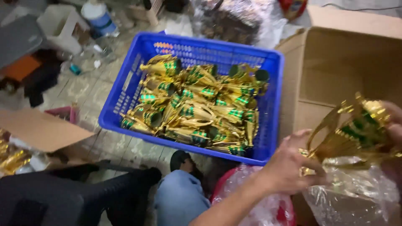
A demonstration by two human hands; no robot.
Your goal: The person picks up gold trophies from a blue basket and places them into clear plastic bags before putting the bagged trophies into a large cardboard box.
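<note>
My left hand [293, 163] grips the lower end of a shiny gold ornament with green bands [356, 134] at the lower right. My right hand [393, 125] shows only at the right edge, fingers on the ornament's top. Clear crinkled plastic wrap [356, 196] hangs under the ornament. A blue slotted plastic basket [125, 88] in the middle of the view is filled with several more gold and green ornaments [197, 109].
An open cardboard box [335, 62] stands right of the basket. Another cardboard flap [37, 129] lies at the left with gold pieces [12, 161] beside it. My knee in blue jeans [180, 196] is at the bottom. Clutter, a white tub [58, 25] and a bottle [98, 16] sit at the top left.
</note>
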